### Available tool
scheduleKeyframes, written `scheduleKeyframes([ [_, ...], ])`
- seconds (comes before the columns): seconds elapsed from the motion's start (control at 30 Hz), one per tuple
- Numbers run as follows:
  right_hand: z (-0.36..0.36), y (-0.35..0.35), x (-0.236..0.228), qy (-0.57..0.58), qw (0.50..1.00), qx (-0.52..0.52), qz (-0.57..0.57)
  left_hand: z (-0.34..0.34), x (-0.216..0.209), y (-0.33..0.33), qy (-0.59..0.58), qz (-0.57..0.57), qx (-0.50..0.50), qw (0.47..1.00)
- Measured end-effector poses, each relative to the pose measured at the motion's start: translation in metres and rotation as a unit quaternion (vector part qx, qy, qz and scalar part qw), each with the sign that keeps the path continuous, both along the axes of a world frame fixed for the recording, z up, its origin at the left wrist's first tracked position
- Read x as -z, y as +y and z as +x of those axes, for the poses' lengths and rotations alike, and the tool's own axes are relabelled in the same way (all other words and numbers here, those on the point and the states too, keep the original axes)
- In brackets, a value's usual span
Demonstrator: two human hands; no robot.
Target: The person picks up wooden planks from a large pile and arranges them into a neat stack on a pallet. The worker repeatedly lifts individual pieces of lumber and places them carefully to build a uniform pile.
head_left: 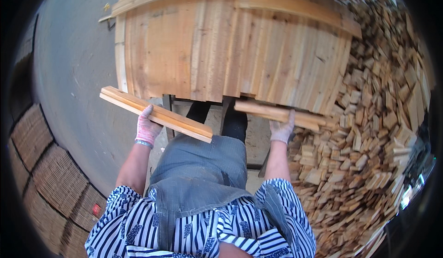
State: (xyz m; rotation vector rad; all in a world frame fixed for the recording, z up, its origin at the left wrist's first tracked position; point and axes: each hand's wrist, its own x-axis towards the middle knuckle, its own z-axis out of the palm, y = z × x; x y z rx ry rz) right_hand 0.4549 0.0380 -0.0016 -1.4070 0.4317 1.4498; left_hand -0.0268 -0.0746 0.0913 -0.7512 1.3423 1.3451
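My left hand (148,129), in a pinkish knit glove, is closed around a small bundle of wooden strips (182,123). That bundle slants down from left to right above my apron. On the other side my right hand (281,131), gloved too and slightly blurred, grips more wooden strips (260,110) near their right end. These lie just off the near edge of a surface of wooden boards (170,50), laid side by side. The fingers under both bundles are partly hidden by the wood.
Longer planks (295,11) lie crosswise over the far part of the boards. A big heap of short wood offcuts (360,142) fills the right side. Stacked bundles of wood (57,175) stand at the lower left, beyond the grey floor (76,73). Dark metal legs (167,112) show under the boards.
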Motion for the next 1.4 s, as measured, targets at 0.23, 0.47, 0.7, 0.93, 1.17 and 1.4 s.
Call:
scheduleKeyframes([
  [0.23,-0.003,0.019,0.005,-0.008,0.998,-0.054,0.012,0.007,0.028,-0.022,-0.011,-0.031,-0.106,0.994],
  [0.47,0.032,-0.003,-0.066,-0.139,0.983,-0.086,-0.085,0.013,0.071,-0.034,-0.034,-0.028,-0.194,0.98],
  [0.7,0.047,0.039,-0.127,-0.151,0.969,-0.188,-0.058,0.02,0.103,0.013,-0.069,0.064,-0.267,0.959],
  [0.93,0.029,0.098,-0.148,-0.236,0.915,-0.326,-0.007,0.033,0.094,-0.016,-0.036,0.106,-0.224,0.968],
  [1.17,-0.032,0.12,-0.144,-0.49,0.657,-0.573,0.009,0.033,0.118,0.015,-0.077,0.118,-0.3,0.944],
  [1.4,-0.093,0.13,-0.152,-0.518,0.467,-0.71,0.097,0.034,0.09,0.002,-0.08,0.137,-0.294,0.943],
])
